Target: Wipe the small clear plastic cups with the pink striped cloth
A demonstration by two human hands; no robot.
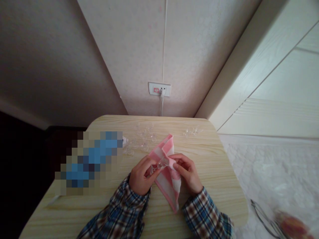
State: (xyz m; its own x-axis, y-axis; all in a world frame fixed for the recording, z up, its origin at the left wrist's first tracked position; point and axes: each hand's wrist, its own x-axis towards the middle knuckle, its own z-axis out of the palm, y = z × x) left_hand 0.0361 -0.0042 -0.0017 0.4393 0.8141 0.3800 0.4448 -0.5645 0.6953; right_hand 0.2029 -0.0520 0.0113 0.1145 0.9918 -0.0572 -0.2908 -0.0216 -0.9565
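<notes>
My left hand (pixel 142 175) is closed around a small clear, transparent piece (pixel 162 162), perhaps plastic or glass; its exact kind I cannot make out. A pink and white checked cloth (pixel 169 187) hangs between my hands, over the middle of the table. The fingers and thumb of my right hand (pixel 188 173) pinch a fold of this cloth against the end of the clear piece. Part of the clear piece is hidden by my left fingers and the cloth.
On the pale wooden table (pixel 209 146), several clear pieces (pixel 144 141) lie spread behind my left hand. A smaller cluster of clear pieces (pixel 191 131) is at the back right. A pixelated blue object (pixel 97 159) lies left. Behind are a wall socket (pixel 159 89) and plugged-in white cable.
</notes>
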